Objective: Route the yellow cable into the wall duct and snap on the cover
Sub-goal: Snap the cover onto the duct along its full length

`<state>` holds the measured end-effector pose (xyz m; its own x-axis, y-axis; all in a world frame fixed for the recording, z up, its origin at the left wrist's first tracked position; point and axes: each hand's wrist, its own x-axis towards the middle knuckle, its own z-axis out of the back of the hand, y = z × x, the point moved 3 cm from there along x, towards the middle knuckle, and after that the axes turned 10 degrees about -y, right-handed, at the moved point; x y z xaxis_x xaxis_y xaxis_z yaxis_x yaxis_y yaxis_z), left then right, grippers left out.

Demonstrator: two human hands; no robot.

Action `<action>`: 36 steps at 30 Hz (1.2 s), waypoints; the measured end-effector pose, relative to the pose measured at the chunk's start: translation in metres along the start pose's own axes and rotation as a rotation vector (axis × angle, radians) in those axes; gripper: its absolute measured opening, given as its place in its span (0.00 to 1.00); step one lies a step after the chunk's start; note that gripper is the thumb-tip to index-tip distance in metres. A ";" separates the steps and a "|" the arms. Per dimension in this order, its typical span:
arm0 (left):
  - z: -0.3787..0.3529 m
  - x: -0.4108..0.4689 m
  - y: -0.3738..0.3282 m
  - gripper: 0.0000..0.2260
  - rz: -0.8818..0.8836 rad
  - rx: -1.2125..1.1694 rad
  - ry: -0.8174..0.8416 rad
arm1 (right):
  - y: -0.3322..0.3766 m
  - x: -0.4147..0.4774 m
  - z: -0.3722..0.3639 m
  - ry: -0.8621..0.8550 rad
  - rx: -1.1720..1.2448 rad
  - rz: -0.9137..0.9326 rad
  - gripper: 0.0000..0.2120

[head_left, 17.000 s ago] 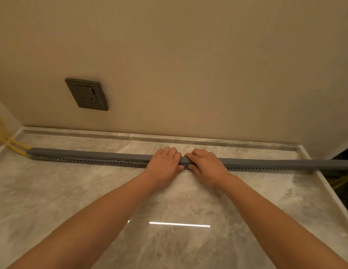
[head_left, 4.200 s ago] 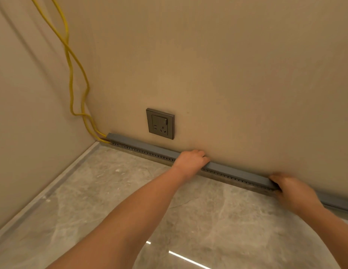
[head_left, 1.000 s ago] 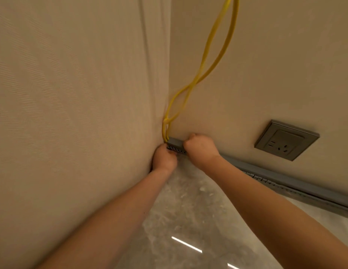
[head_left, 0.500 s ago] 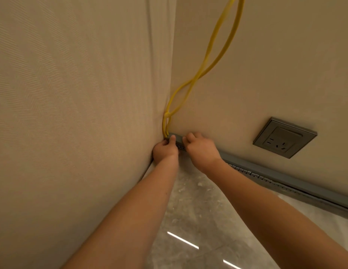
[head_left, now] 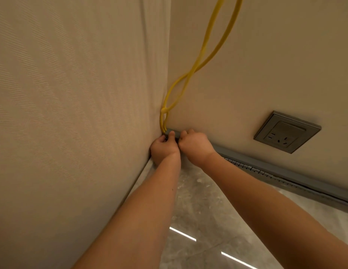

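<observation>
A grey slotted duct (head_left: 282, 169) with its cover on runs along the foot of the back wall into the left corner. Two strands of yellow cable (head_left: 198, 61) hang down the wall and enter the duct's left end in the corner. My left hand (head_left: 163, 148) grips that end, thumb on top of the cover. Right beside it, my right hand (head_left: 194, 146) curls its fingers over the cover and touches the left hand. The duct's end is mostly hidden under both hands.
A dark grey wall socket (head_left: 285, 132) sits on the back wall above the duct, to the right. The side wall (head_left: 72, 113) stands close on the left. Polished grey marble floor (head_left: 204, 220) lies below.
Over the last second both hands stayed at the duct's corner end and pressed closer together. Earlier they worked along the duct from the middle toward this corner.
</observation>
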<state>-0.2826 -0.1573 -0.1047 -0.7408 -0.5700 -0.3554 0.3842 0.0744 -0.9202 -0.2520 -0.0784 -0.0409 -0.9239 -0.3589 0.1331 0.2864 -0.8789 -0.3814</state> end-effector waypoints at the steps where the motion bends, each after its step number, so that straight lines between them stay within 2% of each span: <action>1: 0.000 0.000 0.001 0.17 -0.018 0.004 -0.005 | 0.000 0.000 0.001 0.001 -0.001 0.000 0.20; 3: 0.001 -0.001 0.001 0.17 -0.054 0.015 -0.016 | -0.002 -0.002 0.002 -0.010 -0.011 0.037 0.19; 7: 0.002 -0.002 0.000 0.17 -0.059 0.003 -0.036 | -0.004 -0.005 0.014 -0.038 -0.181 0.058 0.11; 10: 0.003 -0.001 0.000 0.17 -0.040 -0.013 -0.030 | -0.004 -0.006 0.016 -0.012 -0.154 0.075 0.08; 12: 0.003 0.000 0.000 0.18 -0.010 -0.029 0.027 | -0.004 -0.005 0.006 0.049 -0.076 0.052 0.11; 16: -0.003 0.006 0.004 0.20 0.106 -0.120 0.122 | -0.004 -0.004 0.002 -0.006 0.002 -0.036 0.14; 20: -0.006 0.010 0.010 0.15 0.107 -0.062 0.246 | -0.008 -0.012 0.002 -0.046 0.060 -0.072 0.17; 24: -0.004 0.008 0.009 0.09 0.076 -0.032 0.253 | -0.013 -0.022 -0.004 -0.082 0.087 -0.095 0.24; 31: 0.007 -0.001 0.000 0.14 0.019 0.006 0.336 | -0.015 -0.019 0.000 -0.127 0.154 -0.145 0.19; 34: 0.009 -0.007 -0.003 0.21 0.144 -0.066 0.329 | -0.016 -0.019 0.001 -0.132 0.156 -0.172 0.17; 36: 0.007 -0.009 -0.003 0.21 0.185 -0.098 0.334 | -0.016 -0.018 0.000 -0.129 0.167 -0.199 0.15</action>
<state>-0.2738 -0.1581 -0.0975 -0.8086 -0.2432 -0.5358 0.4857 0.2381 -0.8411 -0.2396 -0.0580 -0.0373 -0.9293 -0.2016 0.3093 0.1502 -0.9718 -0.1820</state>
